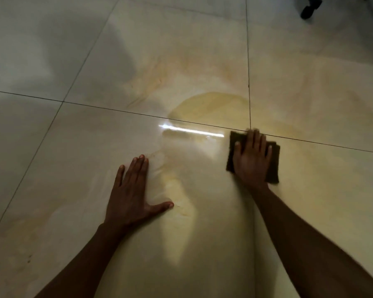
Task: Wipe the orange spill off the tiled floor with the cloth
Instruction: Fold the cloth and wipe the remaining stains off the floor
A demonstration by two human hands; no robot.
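The tiled floor (95,50) fills the whole frame, glossy and pale, with dark grout lines crossing just right of centre. On it you have the orange spill (209,106), a yellowish pool sitting just above centre, up against the crossing of the grout lines, with fainter orange smears spreading to the upper left and down toward the lower middle of the frame (a bright streak of reflected light lies just below the pool). Your right hand (251,157) is right of centre, pressed flat with fingers spread on top of the cloth (275,162), a dark folded square whose edges show on both sides of your palm. The cloth lies just below and to the right of the pool, its top edge touching the grout line. Your left hand (131,190) is at lower centre-left, splayed open and flat on the bare tile, holding nothing, its thumb beside a faint smear.
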